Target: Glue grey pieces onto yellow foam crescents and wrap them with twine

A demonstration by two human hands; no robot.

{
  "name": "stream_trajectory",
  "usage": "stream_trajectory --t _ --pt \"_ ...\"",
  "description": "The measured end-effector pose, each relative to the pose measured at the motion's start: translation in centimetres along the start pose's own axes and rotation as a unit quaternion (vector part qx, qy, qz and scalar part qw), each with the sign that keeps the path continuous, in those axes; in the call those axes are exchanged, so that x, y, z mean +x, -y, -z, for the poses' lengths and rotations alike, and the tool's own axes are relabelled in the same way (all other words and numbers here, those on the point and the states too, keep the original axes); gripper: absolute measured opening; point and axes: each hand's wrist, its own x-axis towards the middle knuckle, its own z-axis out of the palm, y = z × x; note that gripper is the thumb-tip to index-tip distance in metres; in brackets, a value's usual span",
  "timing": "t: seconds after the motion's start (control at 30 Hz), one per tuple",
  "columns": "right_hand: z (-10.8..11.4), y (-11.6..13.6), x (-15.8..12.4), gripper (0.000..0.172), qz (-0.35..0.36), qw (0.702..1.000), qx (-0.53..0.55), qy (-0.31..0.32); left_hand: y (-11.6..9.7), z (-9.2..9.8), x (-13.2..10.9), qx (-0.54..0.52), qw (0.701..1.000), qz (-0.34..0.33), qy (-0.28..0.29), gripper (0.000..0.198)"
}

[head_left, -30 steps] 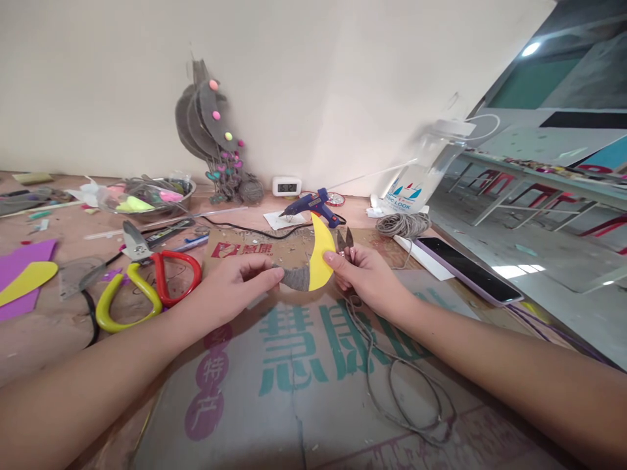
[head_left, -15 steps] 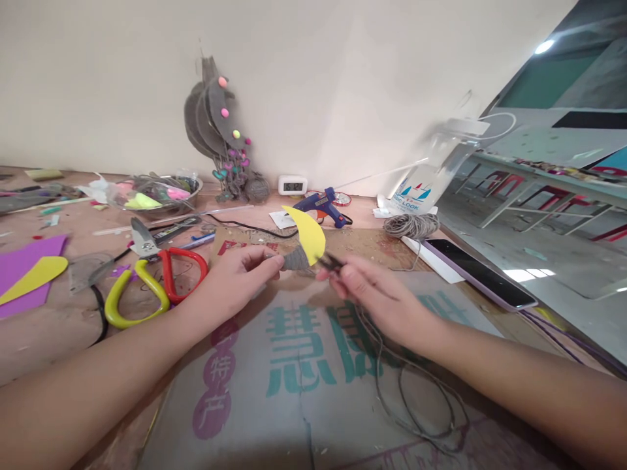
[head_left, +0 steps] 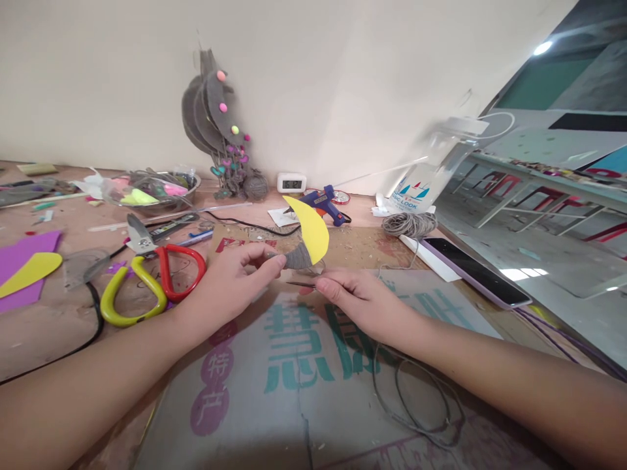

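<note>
My left hand (head_left: 235,277) pinches the twine-wrapped lower end of a yellow foam crescent (head_left: 308,230), holding it upright just above a flattened cardboard box (head_left: 294,365). Grey twine covers the crescent's bottom tip. My right hand (head_left: 357,301) lies low on the cardboard just right of the crescent, fingers closed on small thread snips (head_left: 300,284) whose dark tips point left. A loose length of grey twine (head_left: 416,398) trails from under my right wrist across the cardboard.
Large red-and-yellow-handled scissors (head_left: 147,281) lie to the left. A blue glue gun (head_left: 321,202), a small clock (head_left: 290,183), a twine ball (head_left: 409,224) and a phone (head_left: 473,271) sit behind. A metal bowl of scraps (head_left: 151,192), purple foam (head_left: 22,261) and a twine-wrapped ornament (head_left: 215,124) stand further left.
My right hand came off the crescent's right edge and dropped to the cardboard, turning the snips from upright to pointing left. My left hand lifted and tilted the crescent.
</note>
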Motion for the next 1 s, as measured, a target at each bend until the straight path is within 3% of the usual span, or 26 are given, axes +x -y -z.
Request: stream_trajectory --t 1.0 --pt "0.3 -0.51 0.4 0.043 -0.059 0.997 0.057 0.004 -0.56 -0.12 -0.65 0.054 0.996 -0.063 -0.018 0.024"
